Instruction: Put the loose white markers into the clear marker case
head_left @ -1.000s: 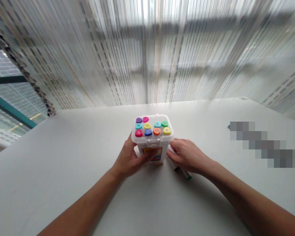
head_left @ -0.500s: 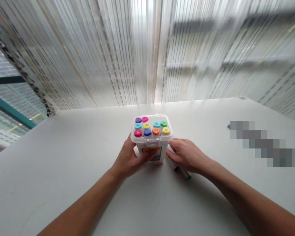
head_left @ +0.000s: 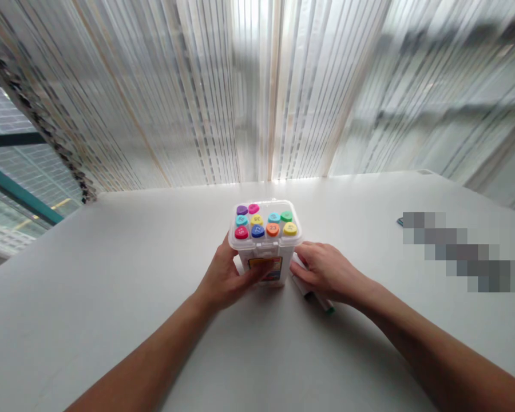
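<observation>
A clear plastic marker case [head_left: 265,244] stands upright on the white table, with colourful numbered marker caps showing through its lid. My left hand [head_left: 228,278] is closed around the case's left side, its thumb across the front label [head_left: 274,269]. To the right of the case, two white markers [head_left: 302,285] lie side by side on the table, one with a green end [head_left: 330,310]. My right hand [head_left: 324,269] rests over these markers, its fingers curled on them and close against the case. The markers' far ends are hidden under that hand.
The white table [head_left: 111,269] extends to both sides. A pixelated object [head_left: 459,250] lies at the right. A striped sheer curtain [head_left: 189,103] hangs along the far edge, and a window [head_left: 12,137] shows at the left.
The curtain's folds behind the table have shifted. Both hands, the case and the markers keep their places.
</observation>
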Action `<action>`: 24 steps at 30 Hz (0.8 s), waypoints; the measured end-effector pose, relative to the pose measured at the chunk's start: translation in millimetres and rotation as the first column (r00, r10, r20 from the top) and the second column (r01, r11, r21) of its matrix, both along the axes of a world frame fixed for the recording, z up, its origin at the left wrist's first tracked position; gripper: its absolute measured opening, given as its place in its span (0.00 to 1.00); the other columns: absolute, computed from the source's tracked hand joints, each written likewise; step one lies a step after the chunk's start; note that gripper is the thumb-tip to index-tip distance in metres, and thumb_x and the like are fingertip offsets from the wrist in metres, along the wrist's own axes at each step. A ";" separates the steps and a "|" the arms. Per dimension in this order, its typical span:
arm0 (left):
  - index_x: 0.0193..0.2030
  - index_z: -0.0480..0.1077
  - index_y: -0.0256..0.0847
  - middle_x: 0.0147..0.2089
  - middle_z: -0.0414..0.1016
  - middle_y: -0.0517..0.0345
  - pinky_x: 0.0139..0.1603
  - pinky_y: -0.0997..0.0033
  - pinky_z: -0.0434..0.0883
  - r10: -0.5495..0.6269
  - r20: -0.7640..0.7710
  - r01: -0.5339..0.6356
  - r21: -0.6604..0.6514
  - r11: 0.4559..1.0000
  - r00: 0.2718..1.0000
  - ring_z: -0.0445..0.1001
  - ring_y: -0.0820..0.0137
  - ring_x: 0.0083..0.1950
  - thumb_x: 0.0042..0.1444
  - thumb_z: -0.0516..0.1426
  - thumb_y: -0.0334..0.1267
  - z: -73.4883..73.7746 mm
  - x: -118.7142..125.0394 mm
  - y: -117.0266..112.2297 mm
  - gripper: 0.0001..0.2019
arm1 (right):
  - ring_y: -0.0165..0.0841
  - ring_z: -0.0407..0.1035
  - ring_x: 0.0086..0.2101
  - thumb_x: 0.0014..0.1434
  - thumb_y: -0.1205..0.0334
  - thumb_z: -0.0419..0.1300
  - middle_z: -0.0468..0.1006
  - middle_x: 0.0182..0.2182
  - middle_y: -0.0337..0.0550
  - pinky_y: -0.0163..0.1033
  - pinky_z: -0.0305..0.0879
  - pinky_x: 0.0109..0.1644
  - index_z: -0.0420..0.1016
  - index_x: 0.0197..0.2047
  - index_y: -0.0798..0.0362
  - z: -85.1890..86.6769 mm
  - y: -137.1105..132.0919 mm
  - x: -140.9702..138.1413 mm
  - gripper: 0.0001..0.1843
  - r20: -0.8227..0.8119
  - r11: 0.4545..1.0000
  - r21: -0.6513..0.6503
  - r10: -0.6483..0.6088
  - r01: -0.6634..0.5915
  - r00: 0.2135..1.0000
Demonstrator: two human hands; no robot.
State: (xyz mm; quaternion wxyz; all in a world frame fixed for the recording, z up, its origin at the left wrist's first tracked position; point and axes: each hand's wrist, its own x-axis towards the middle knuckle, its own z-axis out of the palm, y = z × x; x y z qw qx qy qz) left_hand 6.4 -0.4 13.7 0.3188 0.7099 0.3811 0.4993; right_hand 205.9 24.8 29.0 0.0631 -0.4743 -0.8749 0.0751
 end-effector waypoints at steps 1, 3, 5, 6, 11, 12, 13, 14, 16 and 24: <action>0.47 0.71 0.36 0.54 0.73 0.45 0.57 0.60 0.66 0.001 0.000 -0.001 0.000 1.000 1.000 0.71 0.58 0.54 0.53 0.61 0.42 0.4 0.3 -0.2 0.17 | 0.32 0.66 0.30 0.61 0.62 0.52 0.74 0.28 0.41 0.33 0.52 0.32 0.71 0.35 0.53 0.1 0.0 -0.1 0.08 0.002 1.000 -0.001 -0.001 0.001 1.000; 0.46 0.71 0.36 0.54 0.73 0.45 0.57 0.59 0.66 0.003 0.004 -0.003 -0.001 1.000 1.000 0.71 0.58 0.54 0.53 0.61 0.43 1.1 0.8 -0.6 0.16 | 0.32 0.66 0.30 0.61 0.62 0.52 0.74 0.29 0.41 0.33 0.52 0.32 0.71 0.35 0.53 0.3 0.0 -0.2 0.08 0.003 1.000 -0.007 -0.004 0.005 1.000; 0.45 0.71 0.35 0.53 0.73 0.44 0.57 0.58 0.65 0.006 0.009 -0.006 -0.004 1.000 1.000 0.71 0.57 0.54 0.52 0.61 0.44 1.4 1.0 -0.8 0.17 | 0.31 0.66 0.30 0.61 0.62 0.51 0.74 0.29 0.41 0.32 0.52 0.32 0.71 0.35 0.53 0.6 -0.3 -0.2 0.08 0.002 1.000 -0.011 -0.004 0.004 1.000; 0.45 0.71 0.35 0.53 0.73 0.44 0.57 0.58 0.65 0.007 0.010 -0.007 -0.007 1.000 1.000 0.71 0.56 0.54 0.52 0.61 0.44 1.4 1.0 -0.7 0.17 | 0.31 0.66 0.30 0.61 0.62 0.51 0.74 0.29 0.41 0.32 0.52 0.33 0.71 0.35 0.53 0.7 -0.4 -0.1 0.08 0.000 1.000 -0.013 -0.003 0.003 1.000; 0.47 0.71 0.37 0.54 0.73 0.45 0.56 0.56 0.66 0.001 0.011 -0.001 -0.026 1.000 1.000 0.71 0.55 0.54 0.52 0.61 0.46 0.0 -0.1 0.5 0.19 | 0.31 0.66 0.30 0.61 0.62 0.51 0.74 0.29 0.41 0.32 0.52 0.32 0.71 0.35 0.53 0.9 -0.7 0.0 0.08 0.001 1.000 -0.010 -0.003 0.003 1.000; 0.47 0.71 0.37 0.55 0.73 0.45 0.56 0.56 0.66 0.000 0.015 0.000 -0.029 1.000 1.000 0.71 0.55 0.54 0.52 0.61 0.46 -0.2 -0.1 0.6 0.19 | 0.32 0.66 0.30 0.61 0.62 0.51 0.74 0.29 0.41 0.32 0.52 0.32 0.71 0.35 0.53 0.9 -0.7 0.0 0.08 0.004 1.000 -0.008 -0.002 0.002 1.000; 0.47 0.71 0.38 0.55 0.73 0.45 0.57 0.55 0.66 0.002 0.019 -0.001 -0.031 1.000 1.000 0.71 0.55 0.54 0.52 0.61 0.46 -0.3 -0.1 0.5 0.19 | 0.32 0.67 0.30 0.61 0.62 0.51 0.74 0.29 0.41 0.32 0.52 0.32 0.71 0.35 0.53 1.0 -0.7 0.0 0.08 0.006 1.000 -0.006 -0.003 0.003 1.000; 0.47 0.71 0.38 0.55 0.73 0.45 0.57 0.55 0.66 0.007 0.023 -0.006 -0.033 0.999 1.000 0.71 0.55 0.55 0.52 0.61 0.46 -0.3 0.0 0.3 0.19 | 0.32 0.67 0.30 0.61 0.62 0.51 0.74 0.29 0.41 0.33 0.52 0.32 0.71 0.35 0.53 1.0 -0.7 0.0 0.08 0.007 1.000 -0.003 -0.002 0.002 1.000; 0.47 0.72 0.38 0.55 0.73 0.45 0.57 0.55 0.66 0.018 0.026 -0.017 -0.039 0.999 1.000 0.71 0.54 0.55 0.51 0.62 0.46 -0.2 0.3 -0.4 0.19 | 0.32 0.67 0.30 0.61 0.62 0.51 0.74 0.28 0.41 0.33 0.52 0.32 0.71 0.35 0.53 1.1 -0.7 0.1 0.08 0.007 1.000 0.001 0.000 0.000 1.000; 0.47 0.71 0.38 0.54 0.74 0.46 0.58 0.56 0.65 0.025 0.027 -0.024 -0.038 0.999 0.999 0.71 0.55 0.55 0.51 0.62 0.46 -0.2 0.0 -0.4 0.19 | 0.32 0.67 0.30 0.61 0.62 0.52 0.74 0.29 0.41 0.32 0.52 0.32 0.71 0.35 0.53 1.7 -1.4 -0.2 0.08 0.002 1.000 -0.006 0.001 -0.001 1.000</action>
